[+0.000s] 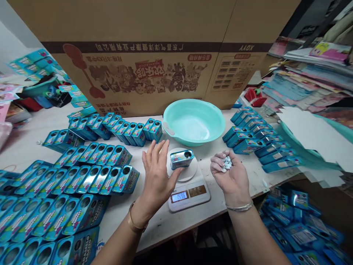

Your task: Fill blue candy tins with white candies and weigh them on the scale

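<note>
A blue tin point(182, 159) with a round opening in its top stands on the white plate of a digital scale point(190, 197), whose display shows digits. My left hand point(157, 176) is beside the tin with its fingers spread and its thumb near the tin's lower front; whether it touches cannot be told. Palm up to the right of the scale, my right hand point(231, 172) cups a small heap of pale blue candies point(226, 163) in its curled fingers. A turquoise basin point(194, 123) sits behind the scale.
Rows of blue tins point(91, 178) cover the table's left side, with more tins point(249, 145) at the right. A large cardboard box point(171, 33) stands behind. Stacked papers point(306, 79) lie at the right, and more blue tins point(300, 228) are piled below the table edge.
</note>
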`<state>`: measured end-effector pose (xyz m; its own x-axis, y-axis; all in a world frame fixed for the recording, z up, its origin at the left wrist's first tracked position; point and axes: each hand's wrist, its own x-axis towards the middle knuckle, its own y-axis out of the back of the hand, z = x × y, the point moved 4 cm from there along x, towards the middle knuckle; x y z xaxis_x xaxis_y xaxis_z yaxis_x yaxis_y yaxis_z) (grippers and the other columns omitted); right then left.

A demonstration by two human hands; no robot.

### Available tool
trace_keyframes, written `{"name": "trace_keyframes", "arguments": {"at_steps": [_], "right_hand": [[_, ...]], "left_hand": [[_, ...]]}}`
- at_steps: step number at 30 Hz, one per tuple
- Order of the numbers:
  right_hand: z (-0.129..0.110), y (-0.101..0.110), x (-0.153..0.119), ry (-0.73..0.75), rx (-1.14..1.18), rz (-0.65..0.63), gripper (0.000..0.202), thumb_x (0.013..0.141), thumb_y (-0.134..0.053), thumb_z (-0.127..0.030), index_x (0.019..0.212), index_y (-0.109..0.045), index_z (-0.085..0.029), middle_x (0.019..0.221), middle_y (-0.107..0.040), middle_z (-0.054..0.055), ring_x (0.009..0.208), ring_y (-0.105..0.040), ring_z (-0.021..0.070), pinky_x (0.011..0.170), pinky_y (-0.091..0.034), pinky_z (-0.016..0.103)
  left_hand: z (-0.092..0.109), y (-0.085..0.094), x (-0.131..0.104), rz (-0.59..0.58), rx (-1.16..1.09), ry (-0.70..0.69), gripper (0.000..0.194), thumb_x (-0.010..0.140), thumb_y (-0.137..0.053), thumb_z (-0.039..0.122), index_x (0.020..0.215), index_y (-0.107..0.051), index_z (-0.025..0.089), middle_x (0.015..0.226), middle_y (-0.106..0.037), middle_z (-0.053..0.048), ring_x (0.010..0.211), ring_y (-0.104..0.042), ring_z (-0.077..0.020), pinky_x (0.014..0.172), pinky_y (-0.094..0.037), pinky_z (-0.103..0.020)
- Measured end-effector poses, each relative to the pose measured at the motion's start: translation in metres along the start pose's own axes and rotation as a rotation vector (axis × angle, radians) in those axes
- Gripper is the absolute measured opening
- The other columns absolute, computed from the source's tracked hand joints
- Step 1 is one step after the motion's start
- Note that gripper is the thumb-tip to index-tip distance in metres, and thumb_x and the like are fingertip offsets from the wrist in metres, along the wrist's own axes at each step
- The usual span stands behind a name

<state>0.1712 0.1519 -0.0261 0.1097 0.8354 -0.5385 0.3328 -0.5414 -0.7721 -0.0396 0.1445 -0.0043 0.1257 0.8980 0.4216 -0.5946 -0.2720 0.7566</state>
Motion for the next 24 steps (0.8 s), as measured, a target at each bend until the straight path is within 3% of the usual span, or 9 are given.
{"name": "trace_keyframes", "arguments": {"at_steps": [5, 8, 10, 12, 14, 17, 20, 22, 24], "right_hand": [[0.008, -0.014, 0.002, -0.052, 0.023, -0.018, 0.023, 0.094, -0.042, -0.020, 0.071, -0.046, -0.019, 0.060, -0.045, -0.006, 0.041, -0.036, 0.0052, 0.036, -0.028, 0.016], [0.012, -0.009, 0.006, -0.054, 0.049, -0.023, 0.020, 0.091, -0.046, -0.019, 0.071, -0.047, -0.019, 0.060, -0.046, -0.006, 0.042, -0.038, 0.0052, 0.037, -0.031, 0.015], [0.014, 0.001, 0.009, -0.034, 0.053, 0.000, 0.019, 0.089, -0.050, -0.019, 0.070, -0.047, -0.019, 0.060, -0.049, -0.006, 0.044, -0.043, 0.0058, 0.040, -0.038, 0.015], [0.015, 0.014, 0.013, -0.004, 0.048, 0.064, 0.019, 0.087, -0.054, -0.019, 0.069, -0.048, -0.019, 0.060, -0.053, -0.005, 0.050, -0.051, 0.0073, 0.048, -0.048, 0.018], [0.017, 0.027, 0.015, 0.023, 0.060, 0.146, 0.018, 0.086, -0.056, -0.018, 0.069, -0.050, -0.019, 0.062, -0.057, -0.003, 0.057, -0.060, 0.0100, 0.060, -0.056, 0.025], [0.021, 0.041, 0.015, 0.029, 0.118, 0.211, 0.016, 0.086, -0.056, -0.019, 0.071, -0.053, -0.019, 0.064, -0.062, -0.002, 0.067, -0.067, 0.0145, 0.071, -0.060, 0.034], [0.026, 0.043, 0.014, 0.020, 0.173, 0.195, 0.016, 0.086, -0.057, -0.019, 0.071, -0.054, -0.019, 0.064, -0.063, -0.002, 0.069, -0.068, 0.0151, 0.071, -0.060, 0.034], [0.028, 0.040, 0.012, 0.023, 0.201, 0.176, 0.019, 0.086, -0.058, -0.018, 0.068, -0.053, -0.019, 0.062, -0.062, -0.003, 0.065, -0.067, 0.0135, 0.068, -0.059, 0.031], [0.029, 0.036, 0.010, 0.016, 0.225, 0.178, 0.022, 0.088, -0.054, -0.017, 0.067, -0.052, -0.019, 0.061, -0.061, -0.003, 0.064, -0.066, 0.0128, 0.067, -0.058, 0.028]], "left_hand": [[0.004, -0.007, 0.012, -0.078, 0.085, -0.012, 0.059, 0.087, -0.060, 0.033, 0.141, -0.041, 0.019, 0.133, -0.053, -0.017, 0.138, -0.036, -0.0380, 0.111, -0.021, -0.069], [0.000, -0.021, 0.018, -0.177, 0.135, 0.014, 0.056, 0.083, -0.063, 0.028, 0.136, -0.046, 0.016, 0.132, -0.056, -0.018, 0.136, -0.037, -0.0395, 0.110, -0.018, -0.073], [-0.004, -0.031, 0.018, -0.250, 0.114, 0.034, 0.045, 0.083, -0.063, 0.024, 0.126, -0.054, 0.018, 0.124, -0.062, -0.015, 0.129, -0.047, -0.0369, 0.110, -0.018, -0.073], [-0.006, -0.037, 0.017, -0.286, 0.017, 0.032, 0.032, 0.083, -0.060, 0.023, 0.115, -0.058, 0.020, 0.111, -0.067, -0.011, 0.112, -0.058, -0.0305, 0.108, -0.029, -0.066], [-0.002, -0.035, 0.016, -0.274, -0.124, 0.005, 0.026, 0.085, -0.058, 0.023, 0.111, -0.059, 0.021, 0.101, -0.066, -0.007, 0.096, -0.063, -0.0237, 0.098, -0.047, -0.050], [0.020, -0.014, 0.020, -0.236, -0.259, -0.090, 0.026, 0.086, -0.056, 0.023, 0.112, -0.058, 0.023, 0.097, -0.061, -0.004, 0.087, -0.063, -0.0180, 0.078, -0.053, -0.030], [0.055, 0.010, 0.033, -0.248, -0.217, -0.213, 0.027, 0.085, -0.056, 0.023, 0.112, -0.058, 0.024, 0.098, -0.061, -0.003, 0.083, -0.064, -0.0164, 0.071, -0.052, -0.026], [0.076, 0.013, 0.040, -0.335, -0.097, -0.282, 0.028, 0.083, -0.055, 0.021, 0.111, -0.059, 0.024, 0.101, -0.062, -0.004, 0.081, -0.065, -0.0178, 0.068, -0.052, -0.027], [0.091, 0.005, 0.044, -0.493, 0.080, -0.330, 0.027, 0.080, -0.053, 0.015, 0.104, -0.060, 0.024, 0.099, -0.065, -0.004, 0.080, -0.067, -0.0202, 0.064, -0.050, -0.028]]}}
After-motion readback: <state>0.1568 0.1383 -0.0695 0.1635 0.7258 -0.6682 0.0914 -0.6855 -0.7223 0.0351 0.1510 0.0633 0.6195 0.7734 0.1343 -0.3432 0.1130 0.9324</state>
